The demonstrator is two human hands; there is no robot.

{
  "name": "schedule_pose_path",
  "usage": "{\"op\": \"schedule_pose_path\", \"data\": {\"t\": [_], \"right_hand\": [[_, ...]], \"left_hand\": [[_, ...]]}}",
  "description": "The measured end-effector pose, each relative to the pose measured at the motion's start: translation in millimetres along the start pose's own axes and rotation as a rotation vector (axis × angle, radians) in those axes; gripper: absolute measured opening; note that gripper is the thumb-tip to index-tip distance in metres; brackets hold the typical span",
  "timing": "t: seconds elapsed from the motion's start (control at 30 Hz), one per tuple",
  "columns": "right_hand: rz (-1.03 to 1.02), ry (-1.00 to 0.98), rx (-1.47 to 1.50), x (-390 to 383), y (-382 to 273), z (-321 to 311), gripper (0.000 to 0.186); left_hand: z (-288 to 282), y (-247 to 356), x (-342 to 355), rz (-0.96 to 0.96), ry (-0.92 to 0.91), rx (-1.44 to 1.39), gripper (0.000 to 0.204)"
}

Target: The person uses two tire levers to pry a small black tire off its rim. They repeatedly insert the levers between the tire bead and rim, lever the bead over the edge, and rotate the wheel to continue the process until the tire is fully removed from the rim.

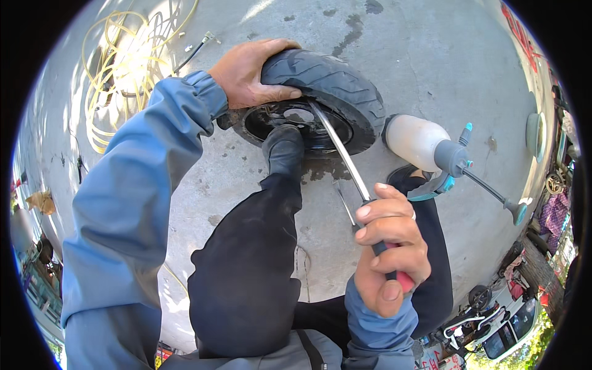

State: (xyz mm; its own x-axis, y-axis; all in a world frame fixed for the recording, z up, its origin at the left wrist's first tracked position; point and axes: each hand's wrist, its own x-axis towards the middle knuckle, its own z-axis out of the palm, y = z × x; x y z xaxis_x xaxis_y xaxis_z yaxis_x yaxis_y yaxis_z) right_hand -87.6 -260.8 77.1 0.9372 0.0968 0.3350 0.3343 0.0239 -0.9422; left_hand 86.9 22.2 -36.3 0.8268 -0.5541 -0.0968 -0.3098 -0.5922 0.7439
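Observation:
A black scooter-sized tire [333, 77] on a dark rim [330, 143] leans up from the ground ahead of me. My left hand [250, 74] grips its upper left part, thumb on the sidewall and fingers over the tread. My right hand [394, 253] is wrapped round the black and red handle of a long metal pry bar [343, 151]. The bar's far tip goes in between tire and rim, where it is hidden. My black boot [283, 148] presses on the wheel near its hub.
Right of the tire lies a white spray bottle [419, 140] with a grey and teal head. A thin metal rod [343, 202] is on the concrete below the wheel. Coiled yellow hose [102, 80] spreads at the far left. A parked vehicle [512, 330] stands at lower right.

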Motion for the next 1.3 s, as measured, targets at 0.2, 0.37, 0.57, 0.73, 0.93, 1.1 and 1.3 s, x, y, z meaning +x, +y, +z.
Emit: {"op": "schedule_pose_path", "data": {"t": [0.2,0.37,0.57,0.73,0.93,1.1,1.3], "right_hand": [[0.048,0.139,0.12,40,-5,4,0.049],[0.094,0.095,0.212,93,11,5,0.031],[0.178,0.118,0.229,169,36,6,0.03],[0.197,0.166,0.192,208,57,17,0.03],[0.297,0.232,0.169,243,82,22,0.028],[0.362,0.276,0.158,251,76,34,0.03],[0.313,0.175,0.141,243,67,40,0.031]], "left_hand": [[-11,-10,-1,0.106,-0.078,0.036,0.085],[0,-22,-17,0.073,0.038,-0.006,0.083],[8,-13,-15,0.086,0.171,0.065,0.07],[9,-12,-10,0.023,0.17,0.015,0.069],[11,-4,-5,-0.008,0.166,0.063,0.067],[7,-1,-2,-0.079,0.134,0.038,0.07],[-17,-19,-10,-0.057,-0.07,-0.275,0.083]]}}
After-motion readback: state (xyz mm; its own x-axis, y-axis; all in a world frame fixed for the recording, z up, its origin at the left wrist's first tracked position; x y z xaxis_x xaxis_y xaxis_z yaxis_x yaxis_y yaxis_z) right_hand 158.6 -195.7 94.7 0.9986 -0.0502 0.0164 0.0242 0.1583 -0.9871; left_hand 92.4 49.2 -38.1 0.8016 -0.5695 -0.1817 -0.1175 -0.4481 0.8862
